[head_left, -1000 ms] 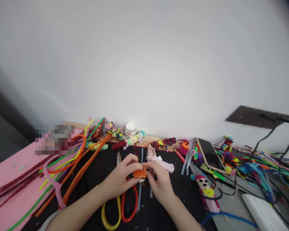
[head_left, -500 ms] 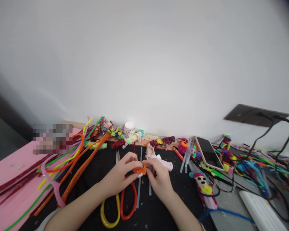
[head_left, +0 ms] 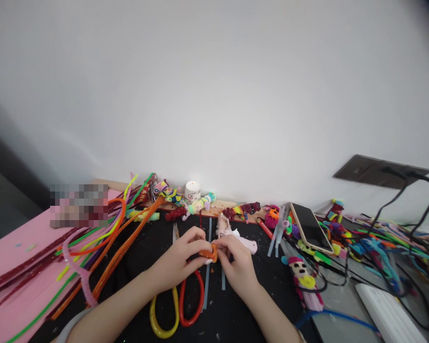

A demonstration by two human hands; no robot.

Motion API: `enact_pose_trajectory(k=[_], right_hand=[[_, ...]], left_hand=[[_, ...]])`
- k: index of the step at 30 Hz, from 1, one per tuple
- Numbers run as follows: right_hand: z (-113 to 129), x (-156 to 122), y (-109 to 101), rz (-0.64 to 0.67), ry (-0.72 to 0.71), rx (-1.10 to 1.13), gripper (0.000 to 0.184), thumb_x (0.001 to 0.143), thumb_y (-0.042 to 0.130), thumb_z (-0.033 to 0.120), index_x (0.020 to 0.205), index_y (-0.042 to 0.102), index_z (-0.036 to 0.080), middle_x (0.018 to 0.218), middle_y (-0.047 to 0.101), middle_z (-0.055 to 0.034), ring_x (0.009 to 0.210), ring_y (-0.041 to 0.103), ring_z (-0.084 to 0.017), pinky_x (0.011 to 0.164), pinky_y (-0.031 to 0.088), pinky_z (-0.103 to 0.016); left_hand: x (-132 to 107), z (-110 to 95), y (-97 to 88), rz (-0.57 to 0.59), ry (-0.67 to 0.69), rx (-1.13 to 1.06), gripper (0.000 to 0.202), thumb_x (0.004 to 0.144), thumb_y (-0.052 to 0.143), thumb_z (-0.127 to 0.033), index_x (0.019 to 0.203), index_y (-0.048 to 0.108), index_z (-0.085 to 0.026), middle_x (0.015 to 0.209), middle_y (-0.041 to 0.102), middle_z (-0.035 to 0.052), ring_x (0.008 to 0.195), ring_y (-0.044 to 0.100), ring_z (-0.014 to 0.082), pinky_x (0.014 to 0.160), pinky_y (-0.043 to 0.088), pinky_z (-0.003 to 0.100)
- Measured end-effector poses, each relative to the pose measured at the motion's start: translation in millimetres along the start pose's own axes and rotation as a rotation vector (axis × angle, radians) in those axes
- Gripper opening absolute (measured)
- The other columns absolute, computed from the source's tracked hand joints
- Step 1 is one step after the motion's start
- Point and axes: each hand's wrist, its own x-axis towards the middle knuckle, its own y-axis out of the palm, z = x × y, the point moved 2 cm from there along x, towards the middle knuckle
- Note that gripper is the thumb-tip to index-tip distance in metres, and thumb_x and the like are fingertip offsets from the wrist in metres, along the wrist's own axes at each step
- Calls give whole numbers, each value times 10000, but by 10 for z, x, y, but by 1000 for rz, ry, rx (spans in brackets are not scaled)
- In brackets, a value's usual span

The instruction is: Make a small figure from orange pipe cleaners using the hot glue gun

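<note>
Between both hands is a small folded piece of orange pipe cleaner (head_left: 210, 254). My left hand (head_left: 185, 253) pinches its left side between thumb and fingers. On its right side, my right hand (head_left: 236, 261) grips with closed fingertips. Partly under the left hand lie scissors with one yellow and one red handle (head_left: 192, 318), blades pointing away. Translucent glue sticks (head_left: 207, 286) lie on the black surface below the hands. Just beyond the right hand is a pale pink glue gun (head_left: 249, 245), partly covered by that hand.
Long pipe cleaners (head_left: 118, 255) spread over the pink surface (head_left: 7, 259) at left. Along the wall are a paper cup (head_left: 192, 191) and several pipe-cleaner figures. At right are a phone (head_left: 310, 227), a pink-hatted doll (head_left: 302, 276), a white power strip (head_left: 384, 312) and cables from a wall socket (head_left: 379, 171).
Both hands stay in nearly the same place. The fingers have shifted slightly on the orange piece, which is turned a little and more covered by the left fingers.
</note>
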Motion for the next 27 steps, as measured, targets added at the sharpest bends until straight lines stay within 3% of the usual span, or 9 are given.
enact_pose_trajectory(k=[6, 12, 16, 19, 21, 24, 27], right_hand=[[3, 15, -30, -48, 17, -12, 183, 852, 480, 101, 873, 631, 202, 771, 639, -29, 649, 579, -164, 588, 475, -274], [-77, -20, -14, -50, 130, 103, 227, 876, 429, 126, 985, 609, 209, 825, 654, -40, 675, 602, -171, 611, 490, -284], [-108, -37, -4, -33, 172, 231, 244, 910, 391, 158, 1076, 556, 227, 880, 657, -42, 601, 581, -145, 574, 494, -272], [-106, -34, -20, -65, 171, 247, 234, 912, 407, 173, 1104, 535, 215, 935, 670, -64, 709, 630, -163, 629, 517, -281], [-108, -28, -40, -109, 172, 236, 223, 896, 432, 170, 1092, 535, 203, 949, 674, -73, 791, 646, -177, 663, 525, -285], [-133, -28, -54, -142, 195, 206, 205, 884, 448, 171, 1064, 542, 197, 922, 672, -64, 764, 643, -171, 653, 524, -278], [-166, -39, -43, -131, 219, 196, 200, 896, 436, 194, 1065, 542, 202, 895, 655, -53, 727, 629, -165, 630, 516, -271]], left_hand=[[7, 10, 29, 19, 34, -18, 168, 885, 482, -87, 857, 604, -200, 954, 520, 34, 910, 548, 151, 839, 469, 270], [-2, 142, 48, -101, -25, -48, 83, 851, 555, -129, 874, 584, -203, 942, 547, 25, 889, 566, 160, 818, 490, 289], [-5, 210, 66, -186, -105, -157, 129, 823, 583, -138, 930, 552, -203, 1009, 533, 41, 914, 581, 164, 788, 532, 292], [3, 270, 58, -264, -167, -207, 204, 819, 597, -173, 1007, 525, -209, 1030, 543, 44, 904, 610, 163, 796, 550, 320], [12, 324, 27, -341, -208, -178, 248, 817, 602, -196, 1048, 511, -205, 1019, 570, 50, 897, 623, 173, 812, 549, 356], [24, 418, -42, -456, -286, -86, 271, 799, 617, -214, 1052, 523, -187, 1016, 617, 67, 881, 640, 193, 816, 544, 399], [35, 495, -87, -467, -313, -47, 292, 789, 626, -216, 1065, 534, -185, 983, 664, 62, 909, 658, 210, 841, 536, 413]])
